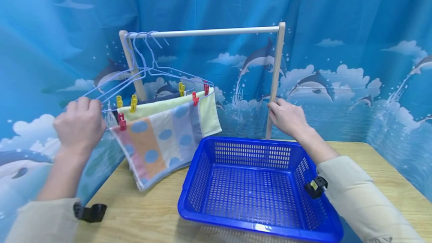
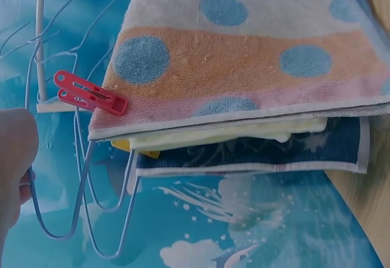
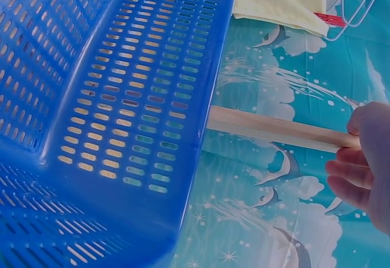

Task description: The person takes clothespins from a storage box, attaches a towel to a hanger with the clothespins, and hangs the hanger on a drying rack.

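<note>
My left hand [image 1: 81,125] has its fingers curled round the left end of a blue wire hanger [image 2: 79,213]. A striped towel with blue dots [image 1: 165,134] hangs from that hanger, held by red clothespins [image 1: 122,122]. Behind it hang a pale yellow towel [image 1: 210,113] with yellow clothespins [image 1: 134,103] and a dark blue towel [image 2: 256,155], mostly hidden. All the hanger hooks sit at the left end of the rack's white bar [image 1: 216,32]. With thumb and fingers, my right hand [image 1: 287,115] grips the rack's right wooden post [image 3: 274,128].
A blue plastic basket [image 1: 253,228] with nothing in it stands on the wooden table [image 1: 351,156], in front of the rack. Its back rim hides the foot of the right post. A blue curtain printed with dolphins [image 1: 337,10] hangs behind and at both sides.
</note>
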### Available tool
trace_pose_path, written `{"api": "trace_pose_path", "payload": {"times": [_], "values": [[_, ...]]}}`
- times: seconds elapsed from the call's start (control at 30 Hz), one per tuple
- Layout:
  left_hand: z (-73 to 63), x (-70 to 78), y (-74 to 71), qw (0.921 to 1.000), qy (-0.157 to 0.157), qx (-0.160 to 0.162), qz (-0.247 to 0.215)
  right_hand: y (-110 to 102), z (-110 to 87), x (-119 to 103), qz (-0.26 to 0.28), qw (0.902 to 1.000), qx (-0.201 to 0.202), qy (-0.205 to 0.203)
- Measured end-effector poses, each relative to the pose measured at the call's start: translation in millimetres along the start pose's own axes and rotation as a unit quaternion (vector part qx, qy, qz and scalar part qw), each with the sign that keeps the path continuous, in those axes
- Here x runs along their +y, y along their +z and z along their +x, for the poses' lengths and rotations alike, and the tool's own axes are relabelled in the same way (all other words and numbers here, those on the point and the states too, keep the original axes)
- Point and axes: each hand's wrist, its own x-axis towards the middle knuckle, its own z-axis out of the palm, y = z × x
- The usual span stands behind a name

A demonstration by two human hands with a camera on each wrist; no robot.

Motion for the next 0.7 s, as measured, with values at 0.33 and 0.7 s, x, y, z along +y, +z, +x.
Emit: {"api": "trace_pose_path", "payload": {"times": [0.33,0.7], "values": [[17.2,18.8,6.8,0.9998,0.016,-0.007,-0.006,-2,2.1,-1,0.006,0.9998,-0.015,0.009],[50.2,44.9,12.5,0.9972,-0.006,-0.074,0.006,-3,4.9,-3,0.018,0.9976,-0.051,0.043]]}}
